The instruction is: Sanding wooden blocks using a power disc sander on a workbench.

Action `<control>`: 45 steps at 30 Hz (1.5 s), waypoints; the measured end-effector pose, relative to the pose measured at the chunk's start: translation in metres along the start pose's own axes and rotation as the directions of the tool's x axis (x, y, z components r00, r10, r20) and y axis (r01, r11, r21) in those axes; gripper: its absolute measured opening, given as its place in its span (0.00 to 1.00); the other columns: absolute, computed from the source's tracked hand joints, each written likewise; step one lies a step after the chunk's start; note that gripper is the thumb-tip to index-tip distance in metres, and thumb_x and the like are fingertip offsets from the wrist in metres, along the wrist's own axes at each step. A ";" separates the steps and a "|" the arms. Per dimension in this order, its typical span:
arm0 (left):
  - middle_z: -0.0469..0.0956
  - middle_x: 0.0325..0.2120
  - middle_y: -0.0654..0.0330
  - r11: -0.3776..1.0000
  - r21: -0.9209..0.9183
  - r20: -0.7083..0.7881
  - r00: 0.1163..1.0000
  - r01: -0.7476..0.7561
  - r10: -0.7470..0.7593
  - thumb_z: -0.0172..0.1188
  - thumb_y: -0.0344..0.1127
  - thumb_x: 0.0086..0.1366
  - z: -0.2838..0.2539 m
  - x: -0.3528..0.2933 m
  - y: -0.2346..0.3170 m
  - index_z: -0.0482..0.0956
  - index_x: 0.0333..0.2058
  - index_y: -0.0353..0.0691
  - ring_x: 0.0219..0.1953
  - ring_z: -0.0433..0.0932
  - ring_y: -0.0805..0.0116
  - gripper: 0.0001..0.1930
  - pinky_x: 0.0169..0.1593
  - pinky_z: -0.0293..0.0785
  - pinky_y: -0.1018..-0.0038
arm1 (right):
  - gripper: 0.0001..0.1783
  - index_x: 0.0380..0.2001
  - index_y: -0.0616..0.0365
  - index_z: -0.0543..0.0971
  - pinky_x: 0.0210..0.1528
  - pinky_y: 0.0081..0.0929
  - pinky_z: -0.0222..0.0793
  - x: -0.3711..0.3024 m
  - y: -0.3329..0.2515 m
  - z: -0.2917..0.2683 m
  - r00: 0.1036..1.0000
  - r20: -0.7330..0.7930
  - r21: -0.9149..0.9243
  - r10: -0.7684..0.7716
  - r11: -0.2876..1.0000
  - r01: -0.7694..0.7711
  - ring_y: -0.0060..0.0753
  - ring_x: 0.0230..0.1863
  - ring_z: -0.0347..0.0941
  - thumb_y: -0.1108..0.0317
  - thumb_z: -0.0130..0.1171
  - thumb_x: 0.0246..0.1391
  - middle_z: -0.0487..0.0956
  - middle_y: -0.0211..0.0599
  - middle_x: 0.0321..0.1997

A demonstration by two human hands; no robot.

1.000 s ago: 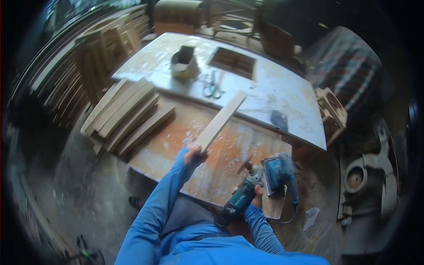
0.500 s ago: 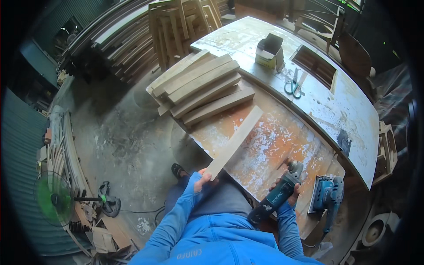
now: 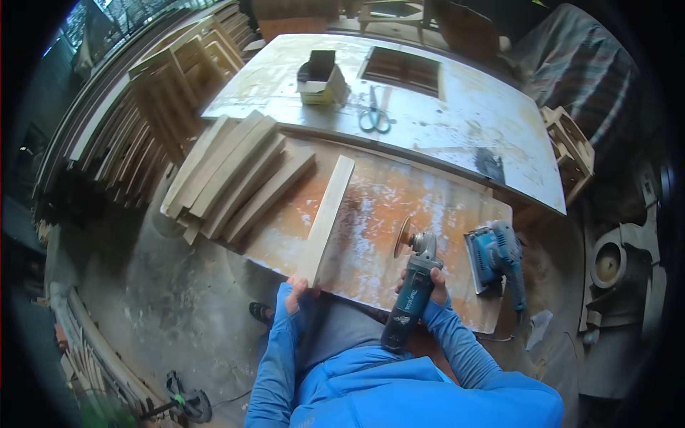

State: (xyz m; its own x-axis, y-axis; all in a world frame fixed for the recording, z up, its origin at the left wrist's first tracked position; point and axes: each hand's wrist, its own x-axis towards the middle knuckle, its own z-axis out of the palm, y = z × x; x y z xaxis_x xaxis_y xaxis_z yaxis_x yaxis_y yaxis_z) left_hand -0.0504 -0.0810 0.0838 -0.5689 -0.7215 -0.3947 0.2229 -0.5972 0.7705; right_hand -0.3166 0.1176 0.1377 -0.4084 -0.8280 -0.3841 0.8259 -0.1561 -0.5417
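Note:
My left hand [image 3: 295, 295] is closed around the near end of a pale wooden strip [image 3: 330, 217], whose far end reaches over the worn orange board [image 3: 385, 200]. In my right hand [image 3: 437, 289] is a dark teal angle grinder [image 3: 412, 294], gripped round its body. The grinder's disc [image 3: 402, 237] stands on edge, facing the strip with a gap between them. To the right of the grinder, a blue sander [image 3: 492, 258] rests on the board. A stack of curved wooden pieces [image 3: 228, 178] lies at the board's left end.
Behind the board stands a raised pale tabletop [image 3: 464, 132] with a rectangular cutout. On it are an opened cardboard box [image 3: 321, 82], green-handled scissors [image 3: 374, 118] and a dark patch. Wooden frames [image 3: 171, 85] and piled timber are at the far left. A green fan [image 3: 107, 410] shows at lower left.
My view has swung to the right, so the scene sits further left. The strip now points more straight away from me, and the grinder's disc shows more clearly. Both hands keep their holds.

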 end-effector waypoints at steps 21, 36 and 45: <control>0.78 0.39 0.59 1.000 0.022 0.345 0.938 -0.003 -0.005 0.59 0.51 0.69 0.143 0.121 0.044 0.75 0.49 0.35 0.39 0.78 0.68 0.23 0.47 0.73 0.70 | 0.43 0.51 0.61 0.74 0.46 0.47 0.82 -0.011 -0.009 -0.007 1.000 -0.008 -0.046 0.013 0.999 -0.014 0.48 0.43 0.81 0.37 0.70 0.43 0.80 0.47 0.43; 0.81 0.36 0.55 0.999 -0.044 0.078 0.997 0.014 -0.011 0.60 0.50 0.70 0.070 0.173 0.057 0.77 0.46 0.35 0.36 0.79 0.65 0.21 0.43 0.76 0.69 | 0.44 0.50 0.65 0.74 0.48 0.47 0.81 0.023 0.008 -0.005 0.995 -0.087 0.097 0.054 0.994 -0.045 0.48 0.43 0.81 0.37 0.71 0.43 0.81 0.46 0.43; 0.77 0.32 0.58 0.887 0.418 0.017 0.977 -0.198 0.211 0.61 0.48 0.70 0.066 0.295 0.071 0.77 0.41 0.38 0.33 0.77 0.71 0.17 0.34 0.72 0.74 | 0.43 0.50 0.65 0.74 0.48 0.47 0.82 0.020 0.014 0.019 0.988 -0.028 0.063 0.152 0.987 -0.150 0.50 0.44 0.81 0.39 0.71 0.44 0.81 0.48 0.43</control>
State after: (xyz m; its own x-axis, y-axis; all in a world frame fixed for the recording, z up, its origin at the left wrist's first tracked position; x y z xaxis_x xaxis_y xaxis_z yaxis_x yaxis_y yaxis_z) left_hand -0.2546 -0.3127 0.0551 -0.5225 -0.8251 -0.2150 -0.0201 -0.2401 0.9705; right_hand -0.3059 0.0889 0.1366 -0.2891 -0.8267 -0.4827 0.9005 -0.0637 -0.4301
